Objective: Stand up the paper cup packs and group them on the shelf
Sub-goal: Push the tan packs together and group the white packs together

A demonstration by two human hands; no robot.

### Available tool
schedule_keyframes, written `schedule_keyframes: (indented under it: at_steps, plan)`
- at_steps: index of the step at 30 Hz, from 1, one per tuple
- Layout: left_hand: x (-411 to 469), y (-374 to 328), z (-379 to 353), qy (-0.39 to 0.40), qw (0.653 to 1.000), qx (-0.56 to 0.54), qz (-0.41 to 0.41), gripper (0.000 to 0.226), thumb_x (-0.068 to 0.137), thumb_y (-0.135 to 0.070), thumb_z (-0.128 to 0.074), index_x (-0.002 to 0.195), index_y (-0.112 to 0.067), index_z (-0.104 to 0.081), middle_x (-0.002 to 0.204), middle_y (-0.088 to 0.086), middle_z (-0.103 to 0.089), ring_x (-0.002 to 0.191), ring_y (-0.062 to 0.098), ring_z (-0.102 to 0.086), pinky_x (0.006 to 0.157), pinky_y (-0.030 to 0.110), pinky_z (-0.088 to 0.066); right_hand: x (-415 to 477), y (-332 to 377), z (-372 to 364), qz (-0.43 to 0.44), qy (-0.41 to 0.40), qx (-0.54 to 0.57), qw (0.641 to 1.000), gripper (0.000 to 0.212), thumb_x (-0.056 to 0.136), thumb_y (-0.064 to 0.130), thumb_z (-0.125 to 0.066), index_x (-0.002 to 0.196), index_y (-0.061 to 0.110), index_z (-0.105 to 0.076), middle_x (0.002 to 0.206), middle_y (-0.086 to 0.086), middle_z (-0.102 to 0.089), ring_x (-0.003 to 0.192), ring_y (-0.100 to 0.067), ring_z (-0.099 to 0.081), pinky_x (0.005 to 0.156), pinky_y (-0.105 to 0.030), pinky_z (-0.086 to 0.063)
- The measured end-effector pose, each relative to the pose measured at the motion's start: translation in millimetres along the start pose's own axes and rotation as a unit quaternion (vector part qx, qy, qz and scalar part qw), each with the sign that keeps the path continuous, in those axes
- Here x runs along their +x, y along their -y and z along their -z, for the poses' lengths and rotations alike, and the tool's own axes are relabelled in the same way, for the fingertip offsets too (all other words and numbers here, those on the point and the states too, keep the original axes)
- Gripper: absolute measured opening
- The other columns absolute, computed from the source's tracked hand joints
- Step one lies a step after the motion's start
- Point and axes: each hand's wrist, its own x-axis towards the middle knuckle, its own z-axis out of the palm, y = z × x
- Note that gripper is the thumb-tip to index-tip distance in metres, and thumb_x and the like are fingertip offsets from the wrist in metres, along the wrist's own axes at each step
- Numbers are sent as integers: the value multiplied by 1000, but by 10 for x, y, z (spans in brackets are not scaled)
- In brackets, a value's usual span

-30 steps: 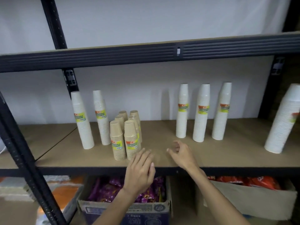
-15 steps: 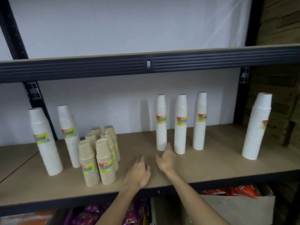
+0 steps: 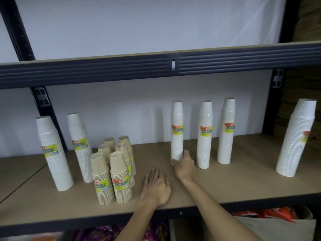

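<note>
Three tall white cup packs stand in a row on the wooden shelf (image 3: 225,185): the left pack (image 3: 177,129), the middle pack (image 3: 205,134) and the right pack (image 3: 226,131). My right hand (image 3: 184,164) grips the base of the left pack. Flat on the shelf, fingers straight, rests my left hand (image 3: 156,186), just right of a cluster of several short brown cup packs (image 3: 112,171). Two wider white packs (image 3: 53,153) (image 3: 79,146) stand at the far left. One large white pack (image 3: 295,138) stands alone at the far right.
A dark metal shelf beam (image 3: 156,70) runs overhead and black uprights (image 3: 43,108) (image 3: 276,101) flank the bay. Below the shelf are boxes with purple packets (image 3: 107,233) and orange packets (image 3: 271,214). Bare board lies between the three-pack row and the far-right pack.
My right hand reached forward and closed round the base of the left tall white pack. My left hand moved onto the shelf and lies flat. The view shifted right.
</note>
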Motion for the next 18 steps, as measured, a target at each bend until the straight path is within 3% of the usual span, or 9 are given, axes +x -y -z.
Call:
schedule_keyframes:
  at_steps: [5, 9, 18]
  plan:
    - [8, -16, -13, -16, 1000, 2, 20, 66, 101, -37, -20, 154, -4, -4, 164, 9, -2, 151, 18, 3, 122, 37, 2, -38, -78, -9, 48, 62, -8, 997, 49, 72, 48, -75, 107, 27, -48, 103, 1, -69, 97, -25, -66, 78, -39, -55]
    - [-11, -22, -26, -19, 999, 4, 26, 66, 100, -38, -20, 154, -3, -6, 164, 10, -3, 151, 20, 3, 122, 37, 2, -43, -129, -56, 52, 66, 12, 996, 55, 59, 63, -68, 99, 34, -44, 100, 5, -69, 96, -23, -67, 78, -43, -57]
    - [6, -13, -30, -22, 999, 8, 25, 66, 100, -39, -22, 155, -5, -7, 164, 10, -5, 151, 20, 0, 122, 36, 1, -103, -93, 10, 61, 80, -3, 995, 62, 57, 68, -68, 99, 25, -53, 95, 4, -70, 91, -22, -68, 76, -41, -56]
